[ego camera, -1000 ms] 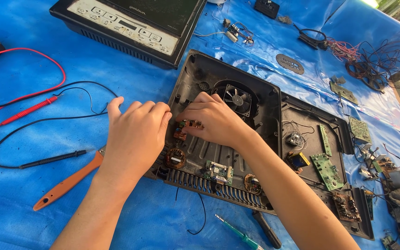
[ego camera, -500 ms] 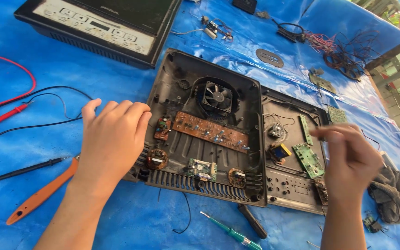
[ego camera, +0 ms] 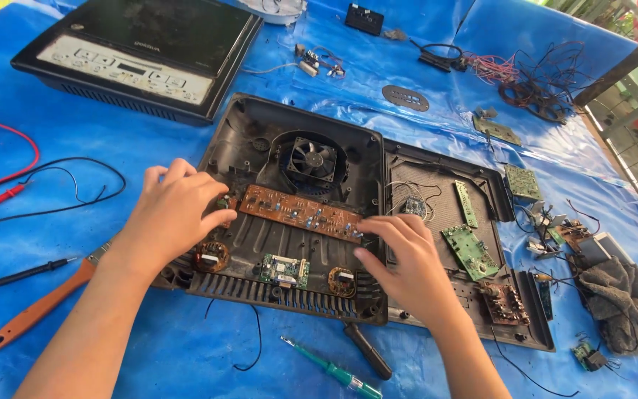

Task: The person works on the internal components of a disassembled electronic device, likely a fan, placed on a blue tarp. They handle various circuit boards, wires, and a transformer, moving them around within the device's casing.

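Observation:
An opened black appliance shell (ego camera: 260, 125) lies on a blue tarp, with a fan (ego camera: 313, 158) in its middle. A long brown circuit board (ego camera: 300, 212) sits across it below the fan. My left hand (ego camera: 171, 214) rests on the shell's left side, its fingertips pinching the board's left end. My right hand (ego camera: 404, 258) touches the board's right end with its fingertips. A small green board (ego camera: 284, 269) and two copper coils (ego camera: 212, 256) sit near the shell's front edge.
A second black shell (ego camera: 496, 325) at the right holds green boards (ego camera: 470, 251). An intact black cooktop (ego camera: 142, 55) stands at the back left. Red and black probe leads (ego camera: 9, 193), an orange-handled tool (ego camera: 35, 310), a green screwdriver (ego camera: 330, 367), loose wires and a grey cloth (ego camera: 622, 303) lie around.
My right hand came back from the right shell to the brown board's right end. My left hand shifted to grip the board's left end. The camera view moved slightly.

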